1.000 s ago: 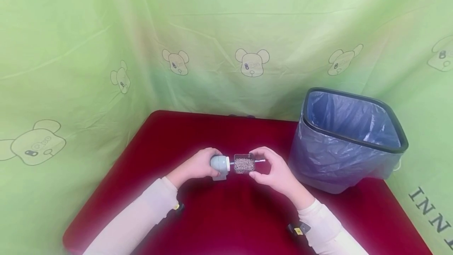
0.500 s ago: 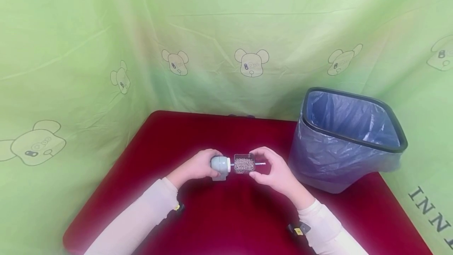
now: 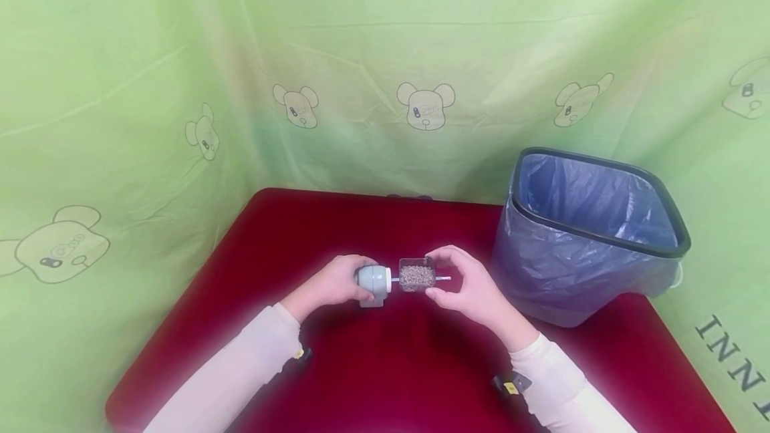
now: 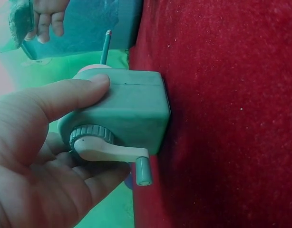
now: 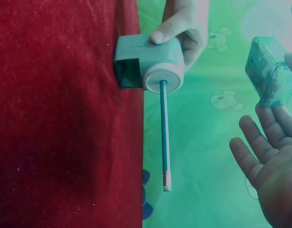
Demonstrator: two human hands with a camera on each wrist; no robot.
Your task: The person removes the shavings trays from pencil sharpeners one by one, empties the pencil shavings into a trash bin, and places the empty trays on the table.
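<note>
My left hand [image 3: 333, 280] grips a grey-green hand-crank pencil sharpener [image 3: 373, 282], thumb on top in the left wrist view. Its crank handle [image 4: 115, 152] faces that camera. A pencil [image 5: 165, 137] sticks out of the sharpener's round front, its eraser end outward. In the right wrist view a square opening [image 5: 129, 73] shows in the sharpener's body, where no drawer sits. My right hand [image 3: 475, 291] pinches a clear shavings drawer [image 3: 417, 276] between thumb and fingers, apart from the sharpener. Shavings fill part of the drawer; in the head view it overlaps the pencil.
A bin [image 3: 556, 272] lined with a bluish plastic bag stands at the table's right side, its dark rim open upward. Red cloth covers the table [image 3: 385, 373]. Green curtains [image 3: 361, 32] with bear prints hang behind and at both sides.
My right hand has shifted very slightly up and to the right with the shavings drawer. The sharpener in my left hand has stayed almost in place.
</note>
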